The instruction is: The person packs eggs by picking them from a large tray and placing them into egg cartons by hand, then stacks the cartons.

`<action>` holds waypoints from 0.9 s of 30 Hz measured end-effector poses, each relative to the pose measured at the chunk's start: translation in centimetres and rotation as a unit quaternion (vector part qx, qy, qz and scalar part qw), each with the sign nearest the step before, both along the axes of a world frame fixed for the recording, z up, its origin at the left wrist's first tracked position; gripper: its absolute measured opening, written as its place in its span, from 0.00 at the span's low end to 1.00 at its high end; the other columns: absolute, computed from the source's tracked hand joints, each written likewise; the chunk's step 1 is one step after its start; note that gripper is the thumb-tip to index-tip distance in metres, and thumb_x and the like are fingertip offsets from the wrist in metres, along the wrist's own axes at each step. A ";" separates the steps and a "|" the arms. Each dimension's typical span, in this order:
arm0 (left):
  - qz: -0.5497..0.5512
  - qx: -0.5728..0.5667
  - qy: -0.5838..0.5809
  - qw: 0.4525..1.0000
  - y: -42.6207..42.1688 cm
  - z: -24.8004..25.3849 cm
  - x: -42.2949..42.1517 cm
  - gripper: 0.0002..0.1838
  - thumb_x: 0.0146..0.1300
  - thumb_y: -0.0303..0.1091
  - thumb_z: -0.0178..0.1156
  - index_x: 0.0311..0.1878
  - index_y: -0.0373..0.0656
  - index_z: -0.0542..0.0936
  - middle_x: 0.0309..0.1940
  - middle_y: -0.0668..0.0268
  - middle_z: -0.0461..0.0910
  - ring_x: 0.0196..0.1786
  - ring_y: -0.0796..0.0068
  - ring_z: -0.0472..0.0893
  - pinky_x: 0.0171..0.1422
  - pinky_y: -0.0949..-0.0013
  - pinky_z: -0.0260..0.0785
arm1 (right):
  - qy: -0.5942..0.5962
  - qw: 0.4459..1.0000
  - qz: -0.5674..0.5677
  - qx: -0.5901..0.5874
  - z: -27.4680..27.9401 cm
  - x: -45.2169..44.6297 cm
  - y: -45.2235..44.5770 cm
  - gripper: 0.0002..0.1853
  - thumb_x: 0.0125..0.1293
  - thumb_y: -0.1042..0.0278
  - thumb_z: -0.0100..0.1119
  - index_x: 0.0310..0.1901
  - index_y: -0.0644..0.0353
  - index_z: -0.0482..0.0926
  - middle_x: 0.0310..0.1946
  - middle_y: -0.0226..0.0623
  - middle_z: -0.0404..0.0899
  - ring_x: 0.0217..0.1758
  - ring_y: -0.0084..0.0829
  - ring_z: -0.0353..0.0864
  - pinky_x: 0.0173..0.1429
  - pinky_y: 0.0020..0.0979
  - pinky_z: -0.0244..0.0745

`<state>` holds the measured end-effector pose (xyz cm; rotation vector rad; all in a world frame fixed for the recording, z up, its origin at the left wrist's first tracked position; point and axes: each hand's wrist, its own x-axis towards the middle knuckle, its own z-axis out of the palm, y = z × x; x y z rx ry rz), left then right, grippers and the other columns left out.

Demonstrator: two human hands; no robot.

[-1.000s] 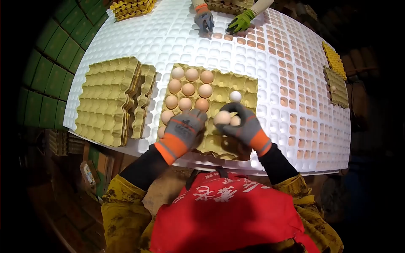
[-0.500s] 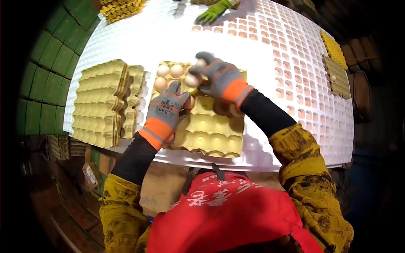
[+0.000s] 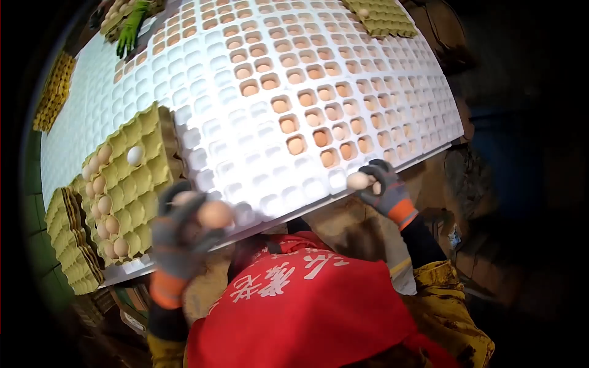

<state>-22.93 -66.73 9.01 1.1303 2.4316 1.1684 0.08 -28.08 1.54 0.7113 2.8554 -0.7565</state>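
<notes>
My left hand (image 3: 178, 230), in a grey and orange glove and blurred by motion, is closed around eggs (image 3: 215, 214) beside a yellow pulp egg tray (image 3: 138, 190). Brown eggs and one white egg (image 3: 135, 156) sit in that tray, mostly along its left side. Over the table's front edge, my right hand (image 3: 383, 191) is closed on eggs (image 3: 358, 181), one of them plain at the fingertips. In front of both hands lies a white grid of square pockets (image 3: 270, 202). Many pockets toward the right and back hold brown eggs (image 3: 296, 145).
Stacked pulp trays (image 3: 70, 239) stand at the left front corner. A yellow tray stack (image 3: 54, 92) is at the far left, and another tray (image 3: 383, 17) lies at the back right. At the back left, another person's green-gloved hand (image 3: 129, 34) rests near a tray with eggs.
My view has swung right across the table. Both hands have left the egg tray with eggs in them; they are now wide apart, the right one over by the table's front edge.
</notes>
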 end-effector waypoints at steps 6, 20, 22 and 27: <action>-0.055 -0.137 0.078 0.986 17.0 -10.6 9.2 0.25 0.50 0.40 0.75 0.54 0.49 0.83 0.60 0.52 0.76 0.53 0.50 0.81 0.53 0.54 0.78 | -0.008 0.998 0.003 0.069 -3.1 -0.7 -1.6 0.30 0.53 0.49 0.74 0.57 0.49 0.79 0.64 0.46 0.71 0.57 0.49 0.80 0.57 0.47 0.79; 0.009 -0.156 0.075 0.985 21.8 -14.2 8.8 0.21 0.63 0.29 0.63 0.60 0.49 0.82 0.59 0.54 0.80 0.56 0.51 0.81 0.58 0.57 0.77 | 0.344 0.891 -0.109 -0.275 -8.4 0.4 6.0 0.19 0.73 0.73 0.57 0.64 0.60 0.77 0.58 0.34 0.80 0.56 0.26 0.79 0.60 0.28 0.75; 0.018 -0.119 0.046 0.992 21.8 -14.2 8.5 0.22 0.65 0.31 0.63 0.63 0.48 0.80 0.59 0.56 0.80 0.56 0.52 0.82 0.59 0.58 0.76 | 0.279 0.960 0.025 -0.020 -8.3 0.4 6.5 0.19 0.70 0.77 0.54 0.61 0.56 0.81 0.62 0.40 0.79 0.70 0.44 0.72 0.72 0.41 0.68; 0.172 0.135 -0.189 0.957 18.1 -15.3 8.3 0.25 0.67 0.30 0.59 0.68 0.40 0.75 0.59 0.57 0.78 0.55 0.64 0.80 0.62 0.64 0.72 | 0.287 0.954 0.014 -0.090 -10.3 0.7 7.3 0.19 0.67 0.76 0.53 0.58 0.54 0.82 0.60 0.43 0.80 0.70 0.49 0.71 0.75 0.47 0.64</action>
